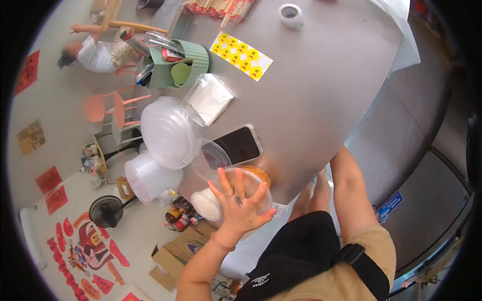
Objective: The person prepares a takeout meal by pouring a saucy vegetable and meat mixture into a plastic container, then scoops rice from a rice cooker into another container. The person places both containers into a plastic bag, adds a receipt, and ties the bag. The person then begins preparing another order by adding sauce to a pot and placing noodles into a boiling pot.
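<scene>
My left hand lies palm down with fingers spread on the clear plastic lid of a round tub. Orange contents show at the tub's far side; my hand hides much of it. A small lidded cup with pale contents stands left of my fingers. Just beyond them is a loose clear lid, partly over a dark-screened smartphone. My right arm reaches down at the table's edge, and its hand is out of view.
Stacked clear lids and stacked plastic tubs stand left. Beyond are packed napkins, a green organizer, yellow stickers, wrapped chopsticks and a tape roll on the metal table. Another person sits far left.
</scene>
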A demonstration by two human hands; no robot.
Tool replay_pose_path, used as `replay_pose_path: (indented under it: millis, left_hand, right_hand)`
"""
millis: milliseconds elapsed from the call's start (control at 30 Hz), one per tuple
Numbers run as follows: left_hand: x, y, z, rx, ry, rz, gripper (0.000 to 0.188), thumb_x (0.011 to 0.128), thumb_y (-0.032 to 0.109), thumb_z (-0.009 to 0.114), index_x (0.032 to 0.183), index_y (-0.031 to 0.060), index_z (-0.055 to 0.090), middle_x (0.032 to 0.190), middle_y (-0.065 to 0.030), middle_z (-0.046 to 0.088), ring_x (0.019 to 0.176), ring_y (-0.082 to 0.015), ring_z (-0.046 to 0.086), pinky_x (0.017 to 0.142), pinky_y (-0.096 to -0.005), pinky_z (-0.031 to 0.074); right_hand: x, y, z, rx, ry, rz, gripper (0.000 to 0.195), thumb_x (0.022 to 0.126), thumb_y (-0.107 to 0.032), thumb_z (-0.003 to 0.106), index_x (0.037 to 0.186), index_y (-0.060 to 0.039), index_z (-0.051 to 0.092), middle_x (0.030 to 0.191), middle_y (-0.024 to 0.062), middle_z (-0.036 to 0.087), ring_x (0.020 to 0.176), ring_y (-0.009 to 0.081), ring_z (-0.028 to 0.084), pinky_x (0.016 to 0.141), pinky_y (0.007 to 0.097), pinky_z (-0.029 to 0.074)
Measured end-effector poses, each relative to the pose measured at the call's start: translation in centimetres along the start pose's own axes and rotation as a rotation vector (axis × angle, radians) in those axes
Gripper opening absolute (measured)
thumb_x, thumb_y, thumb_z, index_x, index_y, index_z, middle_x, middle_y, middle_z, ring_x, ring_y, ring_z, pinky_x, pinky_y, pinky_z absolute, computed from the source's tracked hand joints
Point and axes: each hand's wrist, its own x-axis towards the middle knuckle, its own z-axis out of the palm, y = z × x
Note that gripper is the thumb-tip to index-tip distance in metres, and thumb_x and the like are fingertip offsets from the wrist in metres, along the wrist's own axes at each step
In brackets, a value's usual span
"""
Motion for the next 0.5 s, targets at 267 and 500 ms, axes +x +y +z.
replay_pose_path:
  millis: [267, 500]
  left_hand:
    - [-1.7, 0.5, -0.5, -0.094, 0.189, 0.113, 0.094, 0.083, 0.072, 0.054, 0.155, 0.0226, 0.019, 0.160, -0.0265, 0.001, 0.145, -0.0530, -0.002, 0.107, -0.0728, -0.006]
    - [-11.7, 13.7, -1.4, -1.752, -0.273, -0.777, 0.073, 0.081, 0.010, 0.078, 0.141, -0.0005, 0.037, 0.141, -0.0182, 0.047, 0.128, -0.0255, 0.049, 0.104, -0.0390, 0.043]
  right_hand:
    - [-22.0, 2.7, -1.4, 0.116, -0.107, 0.394, 0.056, 0.096, -0.042, 0.056, 0.137, -0.0039, 0.051, 0.132, 0.0126, 0.057, 0.120, 0.0297, 0.055, 0.105, 0.0426, 0.041]
    - [-44.1, -6.2, 4.9, 0.302, -0.136, 0.639, 0.057, 0.095, -0.045, 0.056, 0.135, -0.0040, 0.053, 0.131, 0.0133, 0.057, 0.119, 0.0305, 0.055, 0.105, 0.0432, 0.040]
